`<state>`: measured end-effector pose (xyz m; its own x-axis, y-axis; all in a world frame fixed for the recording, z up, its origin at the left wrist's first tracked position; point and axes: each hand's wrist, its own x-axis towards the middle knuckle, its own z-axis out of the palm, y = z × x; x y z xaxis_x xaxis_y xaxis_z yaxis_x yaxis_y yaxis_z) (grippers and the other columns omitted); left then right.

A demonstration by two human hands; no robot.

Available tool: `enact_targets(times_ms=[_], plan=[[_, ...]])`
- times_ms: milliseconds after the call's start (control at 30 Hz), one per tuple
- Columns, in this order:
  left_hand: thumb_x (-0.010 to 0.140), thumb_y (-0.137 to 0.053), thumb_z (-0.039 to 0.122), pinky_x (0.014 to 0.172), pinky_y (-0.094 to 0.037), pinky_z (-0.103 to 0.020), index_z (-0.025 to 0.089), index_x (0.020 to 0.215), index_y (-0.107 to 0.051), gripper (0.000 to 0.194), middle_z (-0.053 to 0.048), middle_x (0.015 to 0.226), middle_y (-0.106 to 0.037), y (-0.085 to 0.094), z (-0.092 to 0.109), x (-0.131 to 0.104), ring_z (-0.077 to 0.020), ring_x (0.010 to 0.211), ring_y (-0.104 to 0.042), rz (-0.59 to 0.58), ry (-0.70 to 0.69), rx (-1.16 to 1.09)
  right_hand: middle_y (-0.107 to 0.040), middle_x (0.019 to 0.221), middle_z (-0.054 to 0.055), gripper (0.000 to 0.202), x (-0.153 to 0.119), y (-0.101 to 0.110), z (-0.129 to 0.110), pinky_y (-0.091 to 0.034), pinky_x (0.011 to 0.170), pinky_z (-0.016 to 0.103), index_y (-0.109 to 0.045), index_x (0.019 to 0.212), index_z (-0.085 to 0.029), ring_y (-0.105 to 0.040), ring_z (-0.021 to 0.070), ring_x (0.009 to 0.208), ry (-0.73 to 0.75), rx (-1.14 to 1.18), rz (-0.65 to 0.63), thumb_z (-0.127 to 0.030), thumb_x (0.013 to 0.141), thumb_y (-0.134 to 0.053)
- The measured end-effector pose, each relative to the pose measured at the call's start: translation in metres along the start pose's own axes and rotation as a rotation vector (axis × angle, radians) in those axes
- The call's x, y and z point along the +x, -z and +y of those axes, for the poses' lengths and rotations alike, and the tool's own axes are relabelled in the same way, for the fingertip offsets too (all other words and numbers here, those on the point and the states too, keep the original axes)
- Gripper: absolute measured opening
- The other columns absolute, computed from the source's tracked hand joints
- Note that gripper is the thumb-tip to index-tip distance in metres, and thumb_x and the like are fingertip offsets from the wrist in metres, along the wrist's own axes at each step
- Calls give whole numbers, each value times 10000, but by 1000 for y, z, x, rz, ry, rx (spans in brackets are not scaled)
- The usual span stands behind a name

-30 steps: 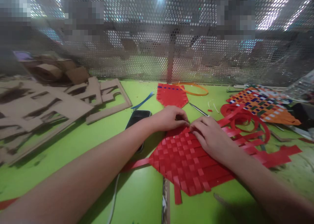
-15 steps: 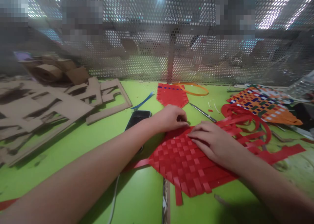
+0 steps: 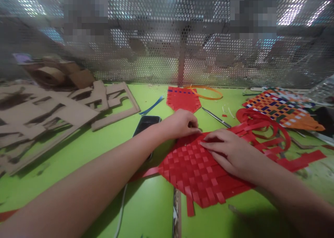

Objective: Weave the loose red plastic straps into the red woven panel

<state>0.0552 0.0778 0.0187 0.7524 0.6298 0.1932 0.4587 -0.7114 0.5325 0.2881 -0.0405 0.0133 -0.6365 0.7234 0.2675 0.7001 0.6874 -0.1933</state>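
Observation:
A red woven mat of flat strips (image 3: 191, 165) lies at a slant on the green table, loose strip ends hanging from its lower edge. At the mat's far edge my left hand (image 3: 182, 124) is closed, its curled fingers pinching the red strips there; the fingertips are partly hidden. My right hand (image 3: 227, 149) rests on the mat's right part, fingers stretched out over the weave, close to my left fingertips. Long loose red strips (image 3: 271, 133) loop and trail out beyond my right hand.
A phone (image 3: 147, 121) lies under my left forearm. Behind are a small red woven piece (image 3: 182, 100), a blue strip (image 3: 152, 106), an orange loop (image 3: 208, 98) and a pen-like tool (image 3: 216, 117). Cardboard scraps (image 3: 52, 109) fill the left; a multicoloured woven piece (image 3: 281, 107) lies right. A perforated screen (image 3: 156, 57) stands behind.
Both hands keep nearly the same place on the mat, with only slight finger movement. The whole view has shifted a little.

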Motion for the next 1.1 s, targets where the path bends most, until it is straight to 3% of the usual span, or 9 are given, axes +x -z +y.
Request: enact_targets(times_ms=[533, 800, 1100], plan=[[855, -891, 299, 678, -483, -240, 175, 827, -797, 158, -21, 829, -785, -3, 4, -2, -155, 760, -701, -9, 29, -107, -778, 1328, 134, 349, -3, 3, -1, -609, 1046, 493, -834, 1219, -214, -727, 298, 1197, -2, -38, -23, -181, 1033, -541], [874, -861, 307, 706, -510, -245, 177, 889, -818, 138, -37, 884, -818, 1, -1, -3, -166, 789, -728, -51, 31, -142, -792, 1127, 145, 259, 9, 4, -5, -601, 971, 540, -796, 1124, -192, -718, 314, 1061, -71, -15, -6, -180, 1037, -552], [923, -808, 257, 754, -525, -256, 225, 926, -882, 80, -36, 909, -833, 10, -2, -3, -177, 829, -742, -106, -10, -101, -749, 1074, 116, 228, 9, 1, -2, -579, 944, 485, -750, 1071, -200, -690, 287, 1028, -118, 17, -34, -167, 1065, -524]])
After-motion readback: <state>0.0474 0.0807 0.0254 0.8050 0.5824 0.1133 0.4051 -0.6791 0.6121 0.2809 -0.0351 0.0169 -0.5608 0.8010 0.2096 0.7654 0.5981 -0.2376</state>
